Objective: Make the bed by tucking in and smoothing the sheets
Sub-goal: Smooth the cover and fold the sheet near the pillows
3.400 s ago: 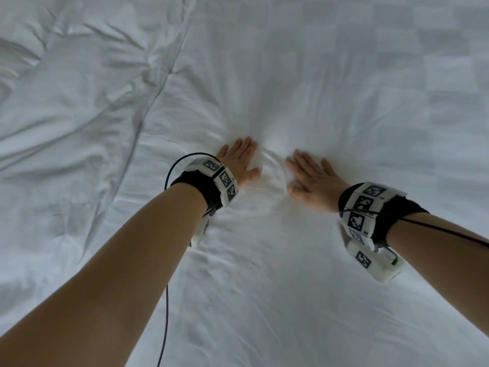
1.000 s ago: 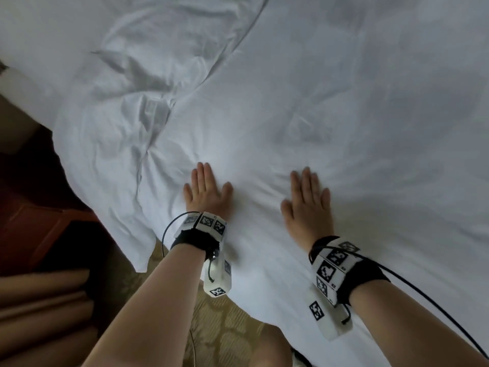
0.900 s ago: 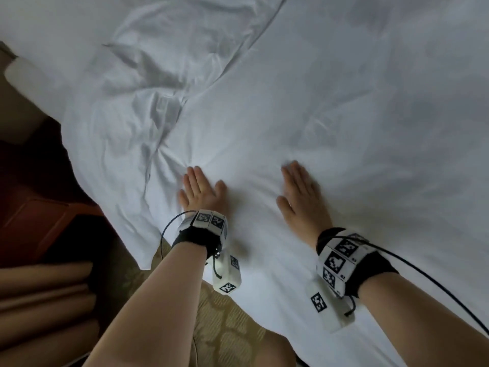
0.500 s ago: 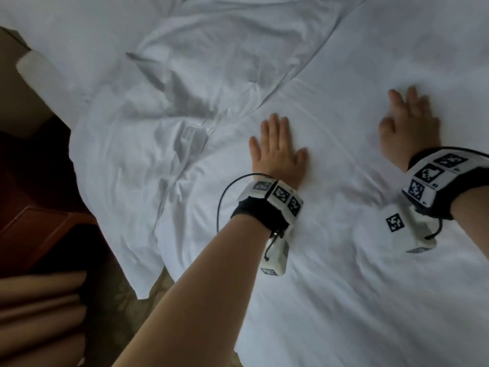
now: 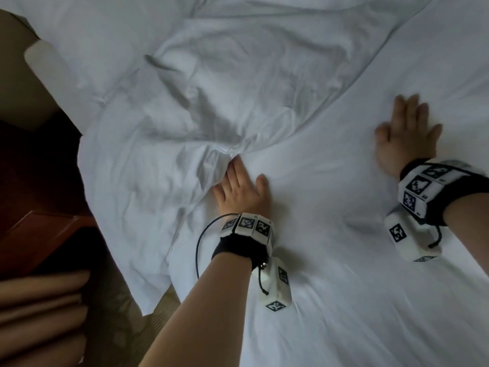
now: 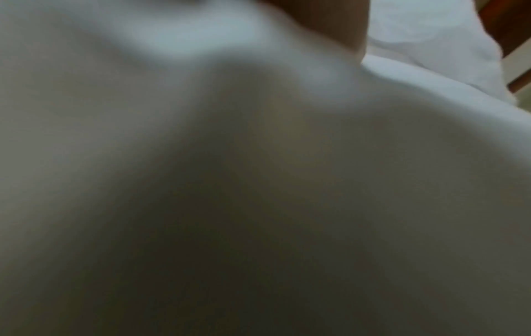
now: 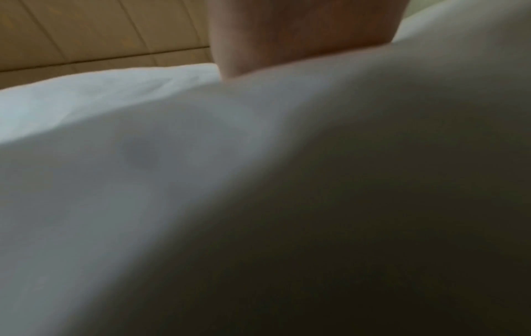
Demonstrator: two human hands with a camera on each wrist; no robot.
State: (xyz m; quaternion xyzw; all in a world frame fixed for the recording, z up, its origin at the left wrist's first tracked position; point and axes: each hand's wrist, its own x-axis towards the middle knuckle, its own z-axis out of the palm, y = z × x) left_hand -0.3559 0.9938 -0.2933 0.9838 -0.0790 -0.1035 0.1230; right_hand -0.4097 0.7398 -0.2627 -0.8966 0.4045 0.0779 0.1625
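- Head view, your left hand (image 5: 239,190): palm down on the white sheet (image 5: 330,260), fingers straight and together, gripping nothing. Fingertips touch the bunched ridge of wrinkles where the smooth area ends.
- Head view, your right hand (image 5: 406,135): flat on the sheet well to the right of the left hand, fingers extended and slightly spread, holding nothing; outline is motion-blurred.
- Head view, sheet: covers the bed across the frame. Smooth under and between your hands; heavily creased up and left of the left hand. A loose corner (image 5: 148,300) hangs over the bed's edge at lower left, above patterned carpet (image 5: 124,329).
- Head view only: dark reddish wooden furniture (image 5: 34,234) beside the bed at left; marker-covered wristbands (image 5: 247,226) on both wrists; black cable (image 5: 199,247) looping off the left wristband.
- Left wrist view: mostly blurred, shadowed white fabric (image 6: 258,181) close against the lens. A sliver of your hand (image 6: 339,27) shows at top; finger positions cannot be read here. Brighter sheet and a strip of wood at far right.
- Right wrist view: likewise blurred fabric (image 7: 143,181), dark toward lower right. Underside of your hand (image 7: 301,31) at top; fingers not distinguishable. Tan panelled surface (image 7: 100,31) beyond the bed, which the head view does not show.
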